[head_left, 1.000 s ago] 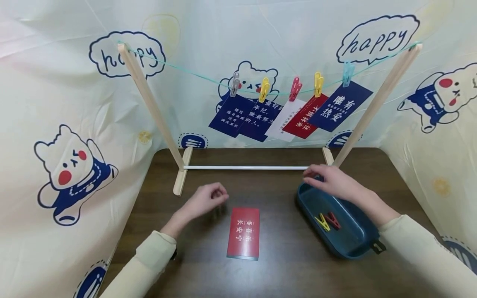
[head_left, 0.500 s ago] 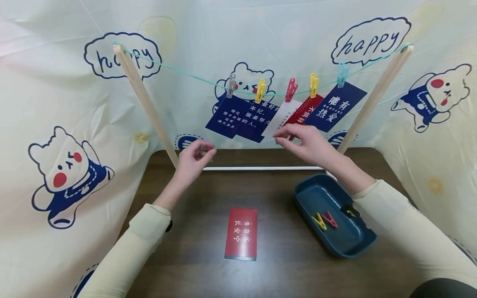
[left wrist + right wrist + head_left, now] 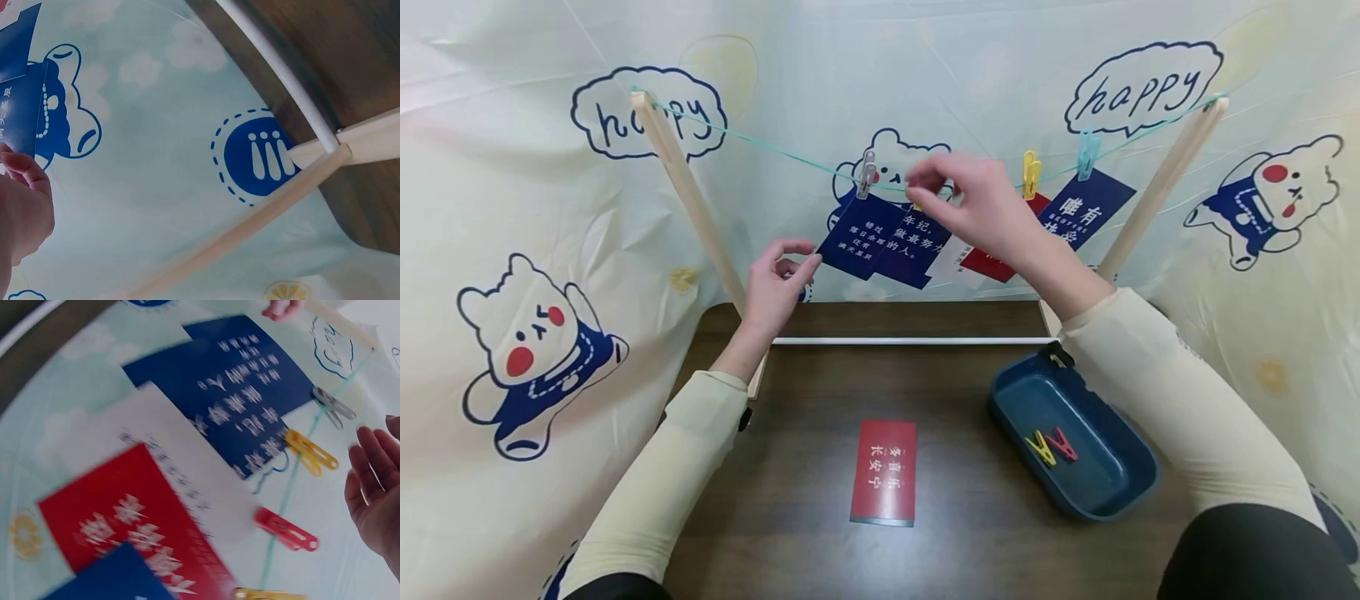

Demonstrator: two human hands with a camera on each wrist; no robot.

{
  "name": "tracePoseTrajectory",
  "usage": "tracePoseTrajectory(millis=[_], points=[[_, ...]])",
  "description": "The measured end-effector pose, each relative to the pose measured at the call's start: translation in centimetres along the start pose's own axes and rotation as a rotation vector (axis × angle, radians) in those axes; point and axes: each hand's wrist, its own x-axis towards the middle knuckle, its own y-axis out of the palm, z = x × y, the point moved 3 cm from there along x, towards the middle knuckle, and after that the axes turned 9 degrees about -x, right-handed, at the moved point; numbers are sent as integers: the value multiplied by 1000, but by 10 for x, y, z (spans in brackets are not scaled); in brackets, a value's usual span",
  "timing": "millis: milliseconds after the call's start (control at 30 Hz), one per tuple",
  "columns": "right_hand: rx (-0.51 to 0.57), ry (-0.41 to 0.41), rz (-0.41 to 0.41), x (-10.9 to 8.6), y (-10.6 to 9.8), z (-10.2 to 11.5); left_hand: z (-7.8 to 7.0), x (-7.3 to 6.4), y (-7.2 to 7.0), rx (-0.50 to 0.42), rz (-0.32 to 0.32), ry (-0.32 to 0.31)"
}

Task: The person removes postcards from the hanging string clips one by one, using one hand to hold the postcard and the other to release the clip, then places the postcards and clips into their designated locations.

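Several printed cards hang from a cord on clothespins. My left hand [image 3: 772,292] is at the lower left corner of the leftmost blue card [image 3: 859,235], thumb and forefinger apart; whether they touch it I cannot tell. A grey clothespin [image 3: 867,175] holds that card. My right hand [image 3: 981,204] is raised in front of the cord with nothing in it. In the right wrist view its fingers [image 3: 369,472] are extended, near the grey and yellow clothespins [image 3: 310,452]. From the head view it covers the red clothespin [image 3: 285,529] and part of the white card [image 3: 169,450].
A red card [image 3: 883,472] lies on the table. A blue basket [image 3: 1011,392] at the right holds a yellow and a red clothespin. Wooden posts [image 3: 688,192] carry the cord, and a white rod [image 3: 910,341] joins their feet. Patterned cloth surrounds the table.
Both hands have risen from the table area toward the hanging cards. The right hand has gone from the basket up and left to the cord, the left up to the leftmost card.
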Motion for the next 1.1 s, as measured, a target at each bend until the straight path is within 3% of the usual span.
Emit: tracePoseTrajectory(millis=[100, 267, 433, 567, 1100], points=[[-74, 17, 43, 22, -4, 0, -2, 4, 4, 22, 1, -9], [-169, 50, 243, 54, -1, -3, -4, 9, 7, 57, 7, -27], [-166, 125, 403, 69, 7, -7, -1, 12, 11, 94, 39, -42], [-149, 150, 416, 73, 11, -7, 2, 15, 15, 92, 51, -37], [-68, 208, 414, 77, 20, -8, 3, 23, 20, 31, -1, 4]])
